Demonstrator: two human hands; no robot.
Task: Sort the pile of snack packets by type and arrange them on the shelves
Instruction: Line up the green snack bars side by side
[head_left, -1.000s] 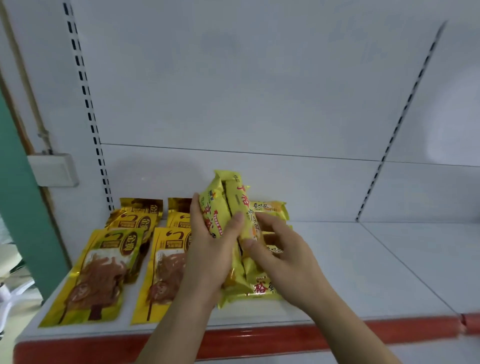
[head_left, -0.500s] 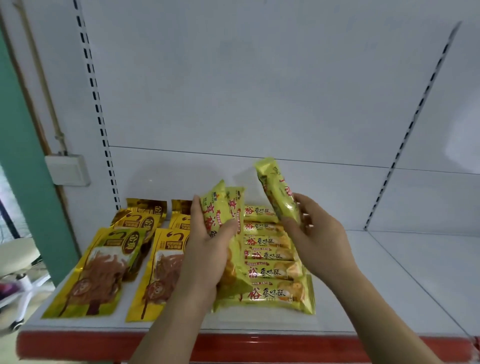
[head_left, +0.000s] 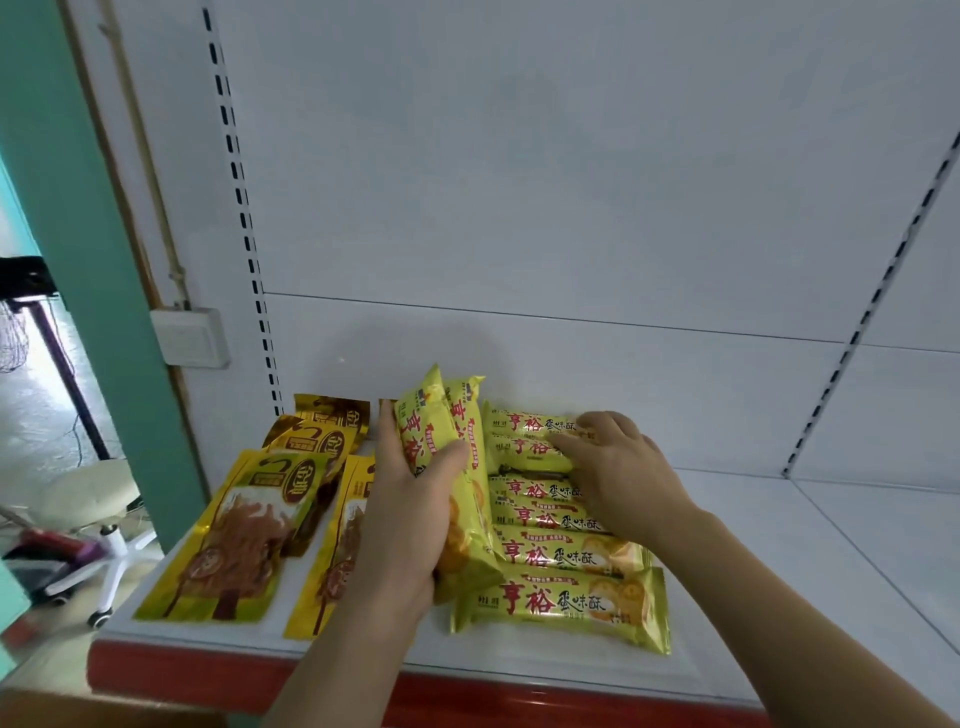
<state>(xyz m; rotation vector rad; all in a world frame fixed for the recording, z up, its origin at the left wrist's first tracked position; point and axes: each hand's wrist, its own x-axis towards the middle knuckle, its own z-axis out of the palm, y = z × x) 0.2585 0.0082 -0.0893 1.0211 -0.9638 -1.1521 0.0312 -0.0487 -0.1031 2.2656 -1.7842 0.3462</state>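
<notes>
My left hand (head_left: 410, 514) grips two long yellow-green snack packets (head_left: 441, 431) upright over the white shelf (head_left: 769, 566). To their right, several packets of the same kind lie in a row (head_left: 561, 556) across the shelf. My right hand (head_left: 618, 473) holds one yellow packet (head_left: 524, 451) near the back of that row, fingers curled over its right end. On the left side of the shelf, gold pouches of dried meat (head_left: 249, 530) lie in two overlapping columns.
The shelf has a red front edge (head_left: 467, 696) and a white back panel with slotted uprights (head_left: 244, 218). A white wall box (head_left: 189, 338) sits left of it on a green wall. A white swivel chair (head_left: 93, 514) stands on the floor at the left.
My right hand has brought its yellow packet down from the air and laid it at the back of the row. My left hand still holds its two packets upright.
</notes>
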